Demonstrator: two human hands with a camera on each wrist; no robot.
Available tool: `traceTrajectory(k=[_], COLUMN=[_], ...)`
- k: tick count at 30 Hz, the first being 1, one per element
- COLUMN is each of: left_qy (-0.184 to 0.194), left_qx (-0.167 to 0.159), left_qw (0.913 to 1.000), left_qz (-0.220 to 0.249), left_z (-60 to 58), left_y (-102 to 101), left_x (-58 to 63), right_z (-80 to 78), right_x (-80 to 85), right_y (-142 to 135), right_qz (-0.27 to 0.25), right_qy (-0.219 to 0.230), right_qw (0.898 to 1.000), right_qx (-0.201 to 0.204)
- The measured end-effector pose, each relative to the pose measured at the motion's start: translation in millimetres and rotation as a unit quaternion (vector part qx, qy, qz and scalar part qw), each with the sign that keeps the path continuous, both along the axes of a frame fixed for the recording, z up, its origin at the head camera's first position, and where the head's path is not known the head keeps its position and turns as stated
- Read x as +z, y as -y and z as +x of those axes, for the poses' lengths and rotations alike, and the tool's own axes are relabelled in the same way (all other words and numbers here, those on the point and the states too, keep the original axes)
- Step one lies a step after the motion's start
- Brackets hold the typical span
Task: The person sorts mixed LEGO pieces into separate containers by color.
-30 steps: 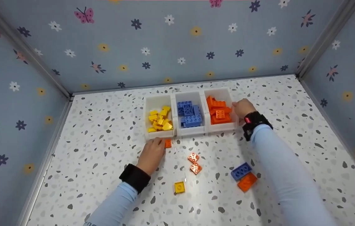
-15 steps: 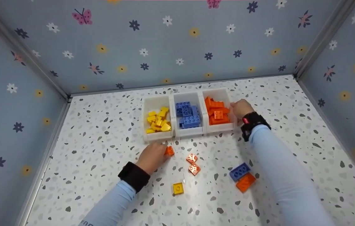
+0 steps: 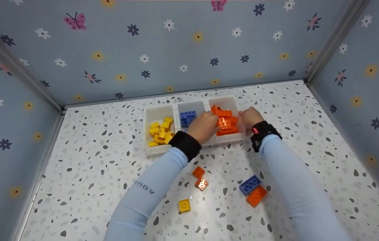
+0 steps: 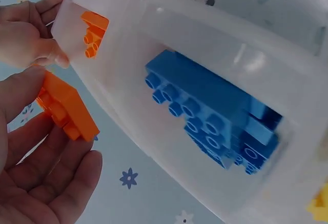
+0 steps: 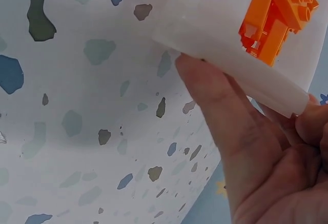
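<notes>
In the left wrist view my left hand (image 4: 46, 157) pinches an orange toy brick (image 4: 72, 108) between thumb and fingers. The head view places that hand (image 3: 203, 128) above the blue-brick bin, beside the white bin (image 3: 228, 138) of orange bricks (image 3: 228, 125). It hides part of the blue bricks (image 3: 187, 117). My right hand (image 3: 251, 117) holds the orange bin's right wall (image 5: 246, 78), with the thumb low on its outer face and the other fingers near the rim.
A third white bin (image 3: 158, 112) of yellow bricks (image 3: 160, 133) stands at the left of the row. Nearer on the speckled table lie two small orange bricks (image 3: 198, 172), a yellow brick (image 3: 184, 205), a blue brick (image 3: 250, 185) and a longer orange brick (image 3: 256, 196). Patterned panels (image 3: 182, 50) enclose the table.
My left hand has lifted an orange brick from the table before the yellow bin and carried it right, up to the orange bin. My right hand stays at the bin's wall.
</notes>
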State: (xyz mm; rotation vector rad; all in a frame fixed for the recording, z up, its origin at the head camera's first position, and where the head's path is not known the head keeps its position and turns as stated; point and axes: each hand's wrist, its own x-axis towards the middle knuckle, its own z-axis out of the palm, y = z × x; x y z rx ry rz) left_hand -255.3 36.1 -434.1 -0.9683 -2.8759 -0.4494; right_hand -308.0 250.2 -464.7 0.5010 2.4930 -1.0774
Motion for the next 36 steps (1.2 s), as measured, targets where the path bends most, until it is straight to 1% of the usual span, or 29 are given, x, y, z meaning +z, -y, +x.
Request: traceTrajectory(k=[4,9,11,13,16,17,18,20,21,23,24,25,27,28,30,32,34,36], left_qy=[-0.026,-0.041,-0.049,-0.058,-0.068,-0.064,-0.059,-0.045,-0.034,0.003,0.024,0.049,0.110,0.132,0.159,0.165,0.152,0.139], left_qx=[-0.001,0.016,0.022,0.023,0.009,0.001,-0.009,-0.036,-0.051,-0.080,-0.093,-0.105,-0.116,-0.118,-0.126,-0.134,-0.143,-0.150], left_qw=[0.9991,0.9971,0.9962,0.9953,0.9958,0.9967,0.9975,0.9983,0.9981,0.9968,0.9954,0.9932,0.9868,0.9836,0.9780,0.9756,0.9764,0.9769], left_qz=[-0.034,-0.062,-0.069,-0.075,-0.061,-0.051,-0.038,-0.009,-0.001,0.009,0.006,0.000,-0.023,-0.032,-0.047,-0.055,-0.056,-0.062], left_z=[-15.5,-27.1,-29.3,-29.4,-24.7,-21.6,-17.8,-8.3,-2.5,11.5,19.2,27.1,42.2,49.5,62.4,72.6,81.0,86.4], left_y=[-19.7,-31.0,-31.3,-29.7,-23.4,-20.6,-17.3,-9.3,-4.5,6.8,13.4,20.2,34.9,42.2,56.0,67.1,75.3,80.4], left_x=[-4.5,-14.1,-17.3,-18.1,-15.4,-13.5,-11.6,-8.3,-7.2,-6.7,-7.6,-8.8,-14.4,-18.7,-28.3,-38.8,-48.2,-56.1], right_z=[0.3,2.5,4.0,4.9,4.6,4.5,4.1,3.5,3.3,3.0,2.7,2.5,2.1,2.1,2.5,2.8,3.3,3.2], right_x=[0.0,1.2,1.6,1.6,1.9,2.1,2.4,4.0,4.8,6.3,6.8,7.1,6.7,6.2,4.5,2.4,-0.1,-2.3], right_y=[10.0,18.3,20.3,20.6,18.3,16.8,15.1,11.7,10.3,7.1,5.6,4.2,1.5,0.4,-0.6,-1.5,-2.3,-4.4], right_qz=[0.021,0.036,0.033,0.030,0.030,0.033,0.039,0.038,0.036,0.044,0.046,0.040,0.039,0.040,0.025,0.022,0.024,0.022], right_qy=[-0.014,-0.033,-0.035,-0.032,-0.028,-0.026,-0.024,-0.024,-0.024,-0.026,-0.026,-0.026,-0.025,-0.026,-0.025,-0.027,-0.028,-0.024], right_qw=[0.999,0.998,0.998,0.999,0.999,0.999,0.998,0.998,0.998,0.997,0.997,0.998,0.998,0.998,0.999,0.999,0.999,0.999], right_qx=[0.020,0.030,0.029,0.030,0.033,0.033,0.042,0.044,0.045,0.054,0.057,0.047,0.045,0.044,0.035,0.035,0.036,0.031])
